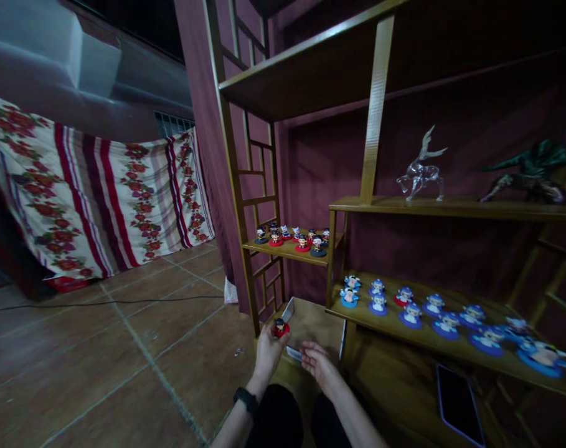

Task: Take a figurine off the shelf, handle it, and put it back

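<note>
The box [313, 323] is open at the top, so a hand could enter from above between its walls. Over it, the small shelf [289, 251] limits headroom, and figures [302, 244] line its front. The lattice [258, 201] bars the left side; a post [332, 261] stands at the right. A gap separates the left hand [269, 351] from the right hand [320, 364]. On the long shelf [389, 322], monkey figures [410, 315] block straight reaching (narrow lanes run between them), with the upper shelf [464, 207] overhead.
</note>
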{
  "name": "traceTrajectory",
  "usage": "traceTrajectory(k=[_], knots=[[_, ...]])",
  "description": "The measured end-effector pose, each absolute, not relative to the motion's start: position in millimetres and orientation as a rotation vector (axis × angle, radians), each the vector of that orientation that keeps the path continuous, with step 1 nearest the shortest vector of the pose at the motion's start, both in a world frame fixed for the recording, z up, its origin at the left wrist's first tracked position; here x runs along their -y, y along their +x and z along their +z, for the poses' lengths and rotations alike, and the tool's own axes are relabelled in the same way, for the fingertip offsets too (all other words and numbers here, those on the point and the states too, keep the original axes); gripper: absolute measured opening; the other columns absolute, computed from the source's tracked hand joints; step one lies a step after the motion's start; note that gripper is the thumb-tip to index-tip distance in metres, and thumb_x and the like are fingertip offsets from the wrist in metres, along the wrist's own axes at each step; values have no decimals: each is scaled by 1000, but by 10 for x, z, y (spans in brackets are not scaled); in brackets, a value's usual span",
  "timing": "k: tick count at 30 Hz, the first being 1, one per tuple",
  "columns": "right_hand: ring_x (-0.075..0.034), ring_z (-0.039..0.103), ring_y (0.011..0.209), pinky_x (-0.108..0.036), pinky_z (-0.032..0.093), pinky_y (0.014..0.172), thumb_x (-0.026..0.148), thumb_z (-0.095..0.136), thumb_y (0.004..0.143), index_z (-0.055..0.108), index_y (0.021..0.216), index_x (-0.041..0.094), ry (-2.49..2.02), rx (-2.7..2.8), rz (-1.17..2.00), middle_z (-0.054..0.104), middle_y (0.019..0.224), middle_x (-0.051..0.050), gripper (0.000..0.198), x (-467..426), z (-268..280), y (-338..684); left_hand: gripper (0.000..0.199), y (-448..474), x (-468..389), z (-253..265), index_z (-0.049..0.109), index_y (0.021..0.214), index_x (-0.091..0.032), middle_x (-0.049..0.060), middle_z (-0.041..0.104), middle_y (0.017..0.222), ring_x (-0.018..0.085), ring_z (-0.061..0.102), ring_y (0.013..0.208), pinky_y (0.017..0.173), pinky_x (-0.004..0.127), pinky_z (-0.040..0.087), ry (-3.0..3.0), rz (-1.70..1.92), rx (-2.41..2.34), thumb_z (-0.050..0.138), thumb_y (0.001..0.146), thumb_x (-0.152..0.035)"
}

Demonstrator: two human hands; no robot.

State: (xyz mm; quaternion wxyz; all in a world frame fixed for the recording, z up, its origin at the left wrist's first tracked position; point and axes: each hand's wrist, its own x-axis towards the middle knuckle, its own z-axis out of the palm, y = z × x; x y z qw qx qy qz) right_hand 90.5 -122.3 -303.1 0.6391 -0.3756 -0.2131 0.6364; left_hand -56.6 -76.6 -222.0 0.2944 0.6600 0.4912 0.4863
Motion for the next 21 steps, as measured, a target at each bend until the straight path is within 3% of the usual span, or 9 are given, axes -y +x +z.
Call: traceTrajectory(k=[10, 15, 21], knots=[[-12, 61, 67, -25, 46, 66, 26, 72, 58, 63, 87, 18, -838, 505, 1479, 68, 79, -3, 31, 1235, -3044, 915, 26, -640, 573, -986, 61, 85, -16, 5, 57, 85, 18, 57, 81, 75, 31, 45, 2017, 1504, -1337, 62, 68, -35], [-12, 60, 67, -25, 46, 66, 26, 70, 60, 62, 87, 18, -814, 514, 1478, 68, 80, -4, 30, 1233, -3066, 924, 44, -505, 521, -532, 50, 109, -18, 5, 61, 98, 15, 59, 87, 80, 29, 46, 1921, 1678, -1034, 64, 68, -30], [-12, 60, 67, -25, 46, 67, 23, 68, 62, 63, 88, 17, -785, 504, 1470, 67, 80, -4, 28, 1251, -3050, 937, 49, -403, 393, -189, 44, 111, -19, 5, 62, 99, 15, 61, 84, 75, 27, 47, 2018, 1715, -1127, 65, 68, -32]])
